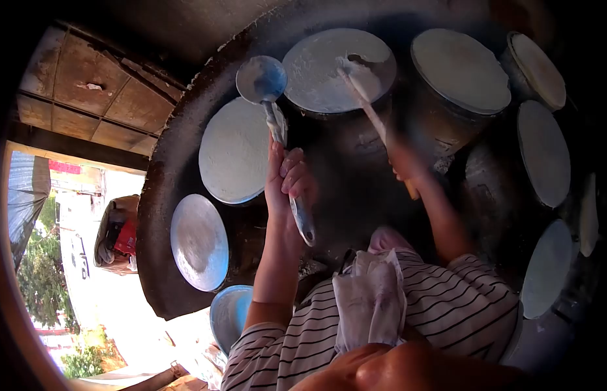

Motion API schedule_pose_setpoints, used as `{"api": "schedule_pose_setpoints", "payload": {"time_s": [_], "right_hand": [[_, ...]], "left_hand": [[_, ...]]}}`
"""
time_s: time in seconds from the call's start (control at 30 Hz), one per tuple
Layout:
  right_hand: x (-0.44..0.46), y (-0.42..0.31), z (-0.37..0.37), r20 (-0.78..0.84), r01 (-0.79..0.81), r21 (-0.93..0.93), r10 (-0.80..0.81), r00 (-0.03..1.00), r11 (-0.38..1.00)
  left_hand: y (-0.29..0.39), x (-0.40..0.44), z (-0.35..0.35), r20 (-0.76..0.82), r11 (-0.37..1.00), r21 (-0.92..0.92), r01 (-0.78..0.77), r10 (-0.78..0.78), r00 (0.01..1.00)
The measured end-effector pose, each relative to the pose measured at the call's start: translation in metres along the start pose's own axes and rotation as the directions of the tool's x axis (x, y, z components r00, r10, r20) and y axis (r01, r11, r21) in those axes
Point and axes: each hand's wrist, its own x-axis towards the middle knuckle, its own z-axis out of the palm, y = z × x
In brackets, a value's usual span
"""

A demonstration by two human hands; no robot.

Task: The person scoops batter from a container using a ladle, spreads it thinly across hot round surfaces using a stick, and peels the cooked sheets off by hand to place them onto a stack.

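Observation:
My left hand (pixel 292 179) is closed around the handle of a metal ladle (pixel 261 79). The ladle's bowl is raised, between two round griddles as I see it. In my right hand (pixel 406 163) is a batter spreader (pixel 365 104) with a long handle, its far end coated white. That end touches the white batter on the back griddle (pixel 316 72), beside a dark patch without batter. To the left, another round griddle (pixel 232 153) carries an even white layer. The right hand is slightly blurred.
Several more round griddles curve around me, among them a batter-covered one (pixel 460 72) at the back right and a bare-looking metal one (pixel 199 241) at the left. A pale blue basin (pixel 230 317) stands by my left elbow. A dark curved rim (pixel 160 169) surrounds the griddles.

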Motion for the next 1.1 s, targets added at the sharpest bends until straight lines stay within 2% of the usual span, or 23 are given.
{"api": "schedule_pose_setpoints", "payload": {"time_s": [0.03,0.1,0.17,0.23,0.3,0.37,0.47,0.5,0.53,0.6,0.63,0.67,0.7,0.73,0.77,0.83,0.87,0.9,0.97,1.03,1.07,1.1], "right_hand": [[0.01,-0.01,-0.022,0.019,0.04,0.049,-0.041,0.999,0.998],[0.04,-0.037,-0.039,0.057,0.006,0.096,-0.011,0.998,0.995],[0.062,-0.076,-0.037,0.042,0.091,-0.103,-0.087,0.995,0.991],[0.073,-0.097,-0.024,0.017,0.153,-0.191,-0.152,0.988,0.97],[0.063,-0.087,-0.024,0.038,0.227,-0.318,-0.227,0.973,0.921],[0.014,-0.067,-0.042,0.133,0.067,-0.46,-0.006,0.991,0.885],[0.016,-0.095,-0.074,-0.086,0.026,-0.471,-0.075,0.993,0.882],[0.047,-0.094,-0.091,0.046,0.226,-0.571,-0.244,0.969,0.789],[0.078,-0.093,-0.108,0.175,0.416,-0.633,-0.402,0.899,0.653],[0.098,-0.128,-0.074,0.146,0.458,-0.717,-0.53,0.835,0.525],[0.108,-0.141,-0.06,0.056,0.384,-0.767,-0.543,0.838,0.514],[0.117,-0.129,-0.059,0.186,0.43,-0.883,-0.701,0.688,0.188],[0.104,-0.121,-0.058,0.288,0.457,-0.89,-0.77,0.569,0.005],[0.093,-0.111,-0.07,0.196,0.393,-0.917,-0.783,0.59,0.066],[0.082,-0.101,-0.086,0.112,0.318,-0.941,-0.777,0.619,0.117],[0.071,-0.087,-0.089,0.09,0.299,-0.941,-0.735,0.673,0.159],[0.069,-0.079,-0.086,0.057,0.28,-0.941,-0.726,0.685,0.191],[0.086,-0.073,-0.077,0.129,0.313,-0.946,-0.784,0.608,0.087],[0.102,-0.096,-0.058,0.214,0.272,-0.962,-0.688,0.694,-0.025],[0.107,-0.123,-0.066,0.177,0.172,-0.982,-0.722,0.669,-0.082],[0.109,-0.125,-0.075,0.129,0.204,-0.979,-0.753,0.645,0.006],[0.118,-0.118,-0.088,0.199,0.297,-0.955,-0.781,0.592,-0.018]], "left_hand": [[0.0,0.005,-0.003,-0.021,1.0,0.029,-0.012,0.013,1.0],[-0.003,0.02,-0.004,-0.021,0.997,0.071,0.012,-0.01,1.0],[-0.009,0.039,-0.006,-0.008,0.995,0.095,0.033,-0.033,0.999],[-0.016,0.061,-0.008,-0.013,0.991,0.132,0.031,-0.029,0.999],[-0.017,0.078,-0.011,-0.029,0.98,0.199,0.009,-0.004,1.0],[-0.013,0.09,-0.015,-0.031,0.958,0.285,-0.006,0.015,0.999],[-0.018,0.118,-0.011,0.033,0.881,0.468,-0.067,0.058,0.998],[-0.024,0.121,-0.014,-0.034,0.884,0.462,-0.065,0.091,0.995],[-0.03,0.133,-0.014,-0.076,0.883,0.465,-0.064,0.112,0.991],[-0.043,0.159,-0.013,-0.125,0.843,0.533,-0.071,0.162,0.979],[-0.044,0.165,-0.018,-0.123,0.831,0.553,-0.057,0.149,0.981],[-0.04,0.172,-0.025,-0.123,0.816,0.577,-0.04,0.136,0.983],[-0.032,0.179,-0.027,-0.138,0.796,0.605,-0.014,0.122,0.983],[-0.023,0.179,-0.027,-0.132,0.834,0.55,0.046,0.032,0.991],[-0.019,0.174,-0.022,-0.153,0.846,0.532,0.043,0.046,0.987],[-0.023,0.177,-0.014,-0.185,0.884,0.464,0.058,0.033,0.982],[-0.023,0.188,-0.02,-0.182,0.871,0.486,0.064,0.029,0.983],[-0.026,0.203,-0.029,-0.171,0.851,0.517,0.089,0.001,0.985],[-0.024,0.227,-0.042,-0.285,0.934,0.321,0.157,-0.062,0.956],[-0.015,0.233,-0.035,-0.281,0.953,-0.073,0.293,-0.301,0.911],[-0.016,0.227,-0.025,-0.281,0.95,-0.156,0.271,-0.306,0.91],[-0.01,0.22,-0.025,-0.315,0.959,-0.16,0.236,-0.276,0.908]]}}
